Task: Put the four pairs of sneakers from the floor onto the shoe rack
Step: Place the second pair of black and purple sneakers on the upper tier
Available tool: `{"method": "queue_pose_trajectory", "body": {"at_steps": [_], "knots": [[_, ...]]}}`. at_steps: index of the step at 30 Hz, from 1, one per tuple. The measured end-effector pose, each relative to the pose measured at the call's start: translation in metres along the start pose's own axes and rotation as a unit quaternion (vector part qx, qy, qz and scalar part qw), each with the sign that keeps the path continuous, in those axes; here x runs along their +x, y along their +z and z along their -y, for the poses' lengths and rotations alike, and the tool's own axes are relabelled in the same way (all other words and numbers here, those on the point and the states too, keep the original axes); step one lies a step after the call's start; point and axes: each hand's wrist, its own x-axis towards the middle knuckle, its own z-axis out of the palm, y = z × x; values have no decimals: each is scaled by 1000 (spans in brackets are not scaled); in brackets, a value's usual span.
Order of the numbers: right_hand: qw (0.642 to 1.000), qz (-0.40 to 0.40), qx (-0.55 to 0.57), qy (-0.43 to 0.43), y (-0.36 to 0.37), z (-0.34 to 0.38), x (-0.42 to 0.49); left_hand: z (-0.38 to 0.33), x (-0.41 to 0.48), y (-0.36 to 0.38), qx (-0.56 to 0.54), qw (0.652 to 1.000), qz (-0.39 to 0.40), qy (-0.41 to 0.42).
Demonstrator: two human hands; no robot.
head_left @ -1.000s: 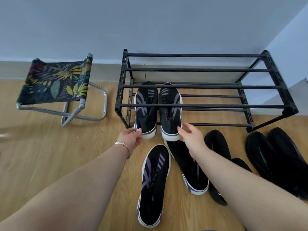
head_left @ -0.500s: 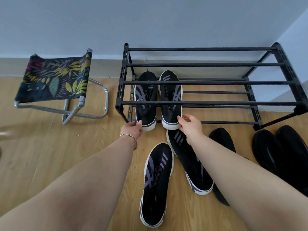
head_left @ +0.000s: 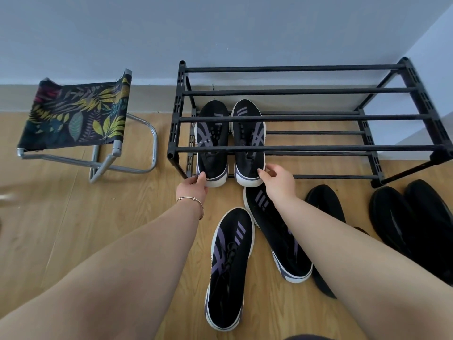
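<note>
Pair 1 of 4: seated on shoe rack (head_left: pixel 294 148) lower tier. My left hand (head_left: pixel 192 188) pinches left sneaker (head_left: pixel 212 153) heel; right hand (head_left: pixel 278 180) grips right sneaker (head_left: pixel 248 148) heel. Next: release, fetch striped floor pair (head_left: pixel 230 266).

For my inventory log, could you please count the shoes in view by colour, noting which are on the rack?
Purple-striped sneakers on the shoe rack: 2
Purple-striped sneakers on the floor: 2
All-black shoes on the floor: 3 clearly visible; the right forearm may hide another
Total: 7 visible
</note>
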Motion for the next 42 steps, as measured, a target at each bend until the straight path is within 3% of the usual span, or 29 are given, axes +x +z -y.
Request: {"method": "queue_pose_trajectory", "body": {"at_steps": [4,7,9,14,16,18,20,23,28,32,34,38,42], "knots": [[983,7,-151,-100,-15,-6,-20,12,-15,-5,179,982,-10,55],[948,28,-262,-178,-27,-18,-35,24,-36,-6,306,941,12,142],[926,35,-305,-219,-36,-25,-44,32,-50,-9,399,894,29,201],[844,38,-416,-337,-50,-42,-58,43,-69,-13,598,725,40,339],[809,35,-458,-365,-55,-47,-61,45,-75,-14,631,684,42,363],[786,39,-487,-379,-59,-54,-64,47,-78,-15,647,666,46,369],[786,46,-504,-356,-62,-61,-70,52,-81,-19,655,660,52,364],[816,56,-497,-291,-66,-77,-80,68,-85,-29,664,658,73,347],[858,59,-468,-205,-70,-105,-104,101,-89,-54,699,612,106,355],[871,54,-455,-176,-67,-116,-118,121,-99,-67,709,609,136,329],[888,61,-433,-140,-64,-117,-122,130,-102,-70,703,633,152,286],[936,68,-336,-75,-57,-116,-132,145,-103,-72,616,747,202,145],[979,69,-194,3,-49,-115,-145,157,-110,-73,442,870,216,14]]}}
